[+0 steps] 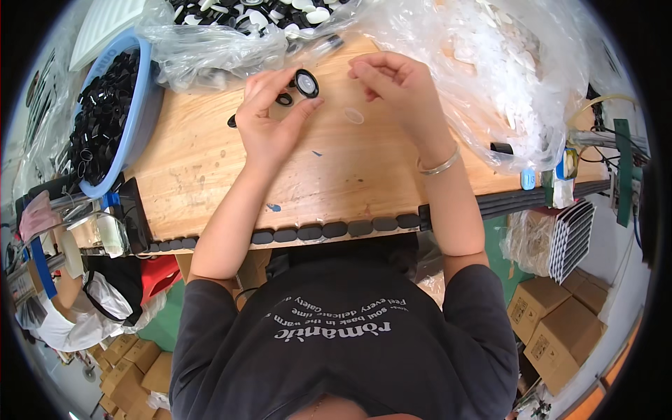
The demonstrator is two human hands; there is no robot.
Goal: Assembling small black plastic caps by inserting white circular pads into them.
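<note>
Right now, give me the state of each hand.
Left hand: closed on a round black cap, pinched between fingers and thumb.
Right hand: fingers curled; whether it holds anything cannot be told.

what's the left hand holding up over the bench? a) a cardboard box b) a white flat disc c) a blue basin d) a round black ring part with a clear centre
d: the left hand pinches a round black ring part between thumb and fingers, above the wooden bench.

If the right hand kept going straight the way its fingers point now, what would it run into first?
The right hand points its fingers toward the left hand. First in that line is probably the black ring with a clear centre held in the left hand's fingertips, though depth is hard to judge from above.
</note>
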